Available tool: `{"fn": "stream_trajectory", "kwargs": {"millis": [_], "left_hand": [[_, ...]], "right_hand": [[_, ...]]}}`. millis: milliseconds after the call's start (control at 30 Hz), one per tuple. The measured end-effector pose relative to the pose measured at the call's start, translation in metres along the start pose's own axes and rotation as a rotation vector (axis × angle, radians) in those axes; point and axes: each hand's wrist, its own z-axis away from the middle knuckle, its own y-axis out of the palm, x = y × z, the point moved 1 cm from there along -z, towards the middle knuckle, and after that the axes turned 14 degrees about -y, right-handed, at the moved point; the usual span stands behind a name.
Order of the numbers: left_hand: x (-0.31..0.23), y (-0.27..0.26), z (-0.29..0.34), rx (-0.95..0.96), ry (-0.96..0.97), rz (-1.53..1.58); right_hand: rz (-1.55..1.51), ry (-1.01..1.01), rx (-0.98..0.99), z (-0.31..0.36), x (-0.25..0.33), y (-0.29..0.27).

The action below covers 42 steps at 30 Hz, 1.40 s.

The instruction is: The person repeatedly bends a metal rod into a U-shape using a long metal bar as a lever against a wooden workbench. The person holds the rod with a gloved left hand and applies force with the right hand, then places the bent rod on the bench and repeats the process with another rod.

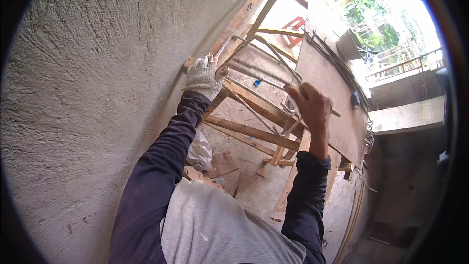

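My left hand [204, 76], in a pale knitted glove, is closed on a bent metal rod [225, 45] at the left end of a wooden trestle [259, 102]. The rod makes an angular frame over the trestle, with a side [281, 58] sloping down toward my right hand. Bare and closed, my right hand [312, 107] grips a straight rod [336, 113], whose end sticks out past the palm. A blurred length of rod runs leftward from this hand. More bent rod [254, 112] hangs beside the trestle's top beam, partly hidden.
A rough plaster wall [97, 93] rises close on my left. To the right, a board tabletop [332, 112] carries several long dark rods [337, 61] and a grey bucket [349, 44]. Beyond the trestle stands a red stool [293, 29]. A white sack [199, 151] lies below.
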Motion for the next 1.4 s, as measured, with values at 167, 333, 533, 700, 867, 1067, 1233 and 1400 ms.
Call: {"fn": "stream_trajectory", "kwargs": {"millis": [167, 333, 533, 700, 867, 1067, 1233, 1400], "left_hand": [[-0.001, 0.007, -0.002, 0.052, -0.053, -0.105], [-0.003, 0.010, -0.002, 0.026, -0.113, -0.130], [-0.003, 0.009, 0.002, -0.108, 0.012, -0.061], [0.001, 0.016, -0.001, -0.064, 0.044, -0.032], [-0.010, 0.005, -0.001, -0.059, 0.022, -0.012], [-0.052, -0.007, 0.073, 0.289, 0.011, 0.067], [-0.104, 0.065, 0.145, 1.159, -0.936, 0.794], [-0.122, 0.096, 0.121, 1.183, -0.787, 1.203]], "right_hand": [[0.012, 0.111, -0.244, -0.017, -0.021, -0.044], [-0.336, 0.296, -0.434, 0.014, -0.042, -0.095], [-0.265, 0.442, -0.652, 0.104, -0.039, -0.153], [0.083, 0.467, -0.688, 0.190, -0.025, -0.183], [0.246, 0.652, -0.621, 0.275, -0.005, -0.189], [0.234, 0.819, -0.595, 0.358, 0.023, -0.173], [0.169, 0.956, -0.655, 0.394, 0.041, -0.149], [0.120, 1.012, -0.792, 0.418, 0.052, -0.151]]}}
